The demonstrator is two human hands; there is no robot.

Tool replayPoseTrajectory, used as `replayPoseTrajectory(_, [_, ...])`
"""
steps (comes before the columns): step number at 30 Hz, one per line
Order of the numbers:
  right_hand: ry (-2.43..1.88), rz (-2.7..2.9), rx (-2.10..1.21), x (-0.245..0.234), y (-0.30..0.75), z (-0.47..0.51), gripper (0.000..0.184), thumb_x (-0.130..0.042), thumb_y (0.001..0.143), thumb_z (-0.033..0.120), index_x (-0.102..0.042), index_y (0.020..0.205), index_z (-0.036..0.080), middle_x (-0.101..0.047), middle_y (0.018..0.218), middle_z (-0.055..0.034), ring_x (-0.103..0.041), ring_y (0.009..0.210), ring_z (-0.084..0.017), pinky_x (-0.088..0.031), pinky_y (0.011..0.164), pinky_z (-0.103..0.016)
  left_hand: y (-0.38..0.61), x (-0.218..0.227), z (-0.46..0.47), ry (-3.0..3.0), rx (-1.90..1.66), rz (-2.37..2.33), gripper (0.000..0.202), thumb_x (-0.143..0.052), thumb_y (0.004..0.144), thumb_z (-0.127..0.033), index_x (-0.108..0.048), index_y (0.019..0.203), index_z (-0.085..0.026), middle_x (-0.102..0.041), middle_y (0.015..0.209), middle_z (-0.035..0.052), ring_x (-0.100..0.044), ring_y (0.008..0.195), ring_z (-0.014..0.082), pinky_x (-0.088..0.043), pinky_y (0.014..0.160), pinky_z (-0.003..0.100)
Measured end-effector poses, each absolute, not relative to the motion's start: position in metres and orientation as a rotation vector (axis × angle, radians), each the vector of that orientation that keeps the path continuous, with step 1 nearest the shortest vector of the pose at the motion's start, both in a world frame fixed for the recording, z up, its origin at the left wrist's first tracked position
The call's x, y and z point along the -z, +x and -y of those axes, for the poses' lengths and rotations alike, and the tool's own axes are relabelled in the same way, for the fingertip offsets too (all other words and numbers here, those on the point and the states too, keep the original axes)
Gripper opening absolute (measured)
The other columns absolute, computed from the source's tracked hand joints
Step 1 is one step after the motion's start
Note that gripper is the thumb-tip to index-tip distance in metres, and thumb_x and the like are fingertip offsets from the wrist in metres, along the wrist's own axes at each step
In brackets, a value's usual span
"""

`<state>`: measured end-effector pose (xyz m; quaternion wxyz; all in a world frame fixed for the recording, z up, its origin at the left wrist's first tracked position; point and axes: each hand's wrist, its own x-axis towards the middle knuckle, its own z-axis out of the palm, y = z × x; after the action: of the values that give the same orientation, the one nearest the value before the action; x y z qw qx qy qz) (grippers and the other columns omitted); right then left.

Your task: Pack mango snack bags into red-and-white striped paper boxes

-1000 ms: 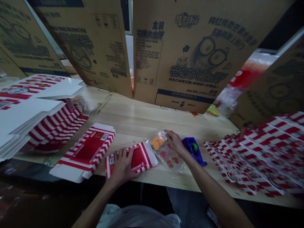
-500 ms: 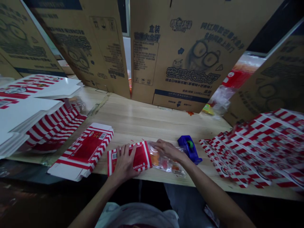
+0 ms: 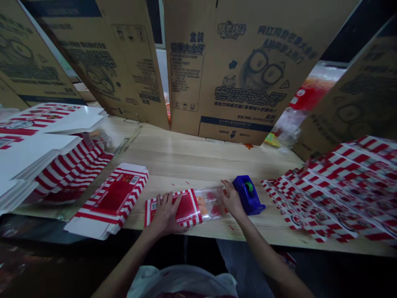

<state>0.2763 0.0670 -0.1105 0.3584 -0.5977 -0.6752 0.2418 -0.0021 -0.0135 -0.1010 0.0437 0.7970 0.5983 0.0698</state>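
Observation:
My left hand (image 3: 167, 213) lies over a red-and-white striped carton (image 3: 187, 207), fingers across its top face and thumb along the near edge. Out of the carton's right end sticks a clear plastic pack (image 3: 211, 203) with orange and red pieces inside; its left part is hidden in the carton. At the pack's right end, my right hand (image 3: 231, 200) has its bent fingers against the plastic. Just right of that hand stands a blue tape dispenser (image 3: 248, 196) with a green core. Another striped carton (image 3: 113, 196) lies flat to the left.
Flat white-and-red cartons (image 3: 40, 145) are stacked at the left. Several rows of striped boxes (image 3: 338, 190) fill the right. Large brown cardboard boxes (image 3: 242, 74) wall off the back. Small red strips (image 3: 187, 182) lie on the wooden table (image 3: 180, 155).
My right hand has moved from the top of the clear pack to its right end. Less of the pack now sticks out of the carton. My left hand stays on the carton.

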Motion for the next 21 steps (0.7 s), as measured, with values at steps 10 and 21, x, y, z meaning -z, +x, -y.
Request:
replayPoseTrajectory(10, [-1.458,1.588,-1.109,0.127,0.245,-0.026,0.054,-0.054,0.084,0.050,-0.048,0.134,0.029,-0.071,0.104,-0.0077,-0.064,0.104,-0.033,-0.049,0.087,-0.052,0.007,0.098,0.015,2.426,-0.194,-1.824,0.109,-0.074,0.050,-0.063,-0.041,0.141,-0.012,-0.043,0.138,0.0264,-0.037,0.127,0.0442,-0.018,0.107,0.061])
replayPoseTrajectory(21, [-1.298,1.349,-0.985,0.103,0.211,0.001,0.043,-0.065,0.076,0.047,-0.049,0.108,0.023,-0.058,0.120,-0.0117,-0.053,0.119,-0.028,-0.044,0.099,-0.045,0.016,0.077,0.019,2.226,-0.428,-2.119,0.106,-0.073,0.055,-0.062,-0.038,0.140,-0.008,-0.046,0.129,0.0249,-0.042,0.117,0.0421,-0.027,0.102,0.059])
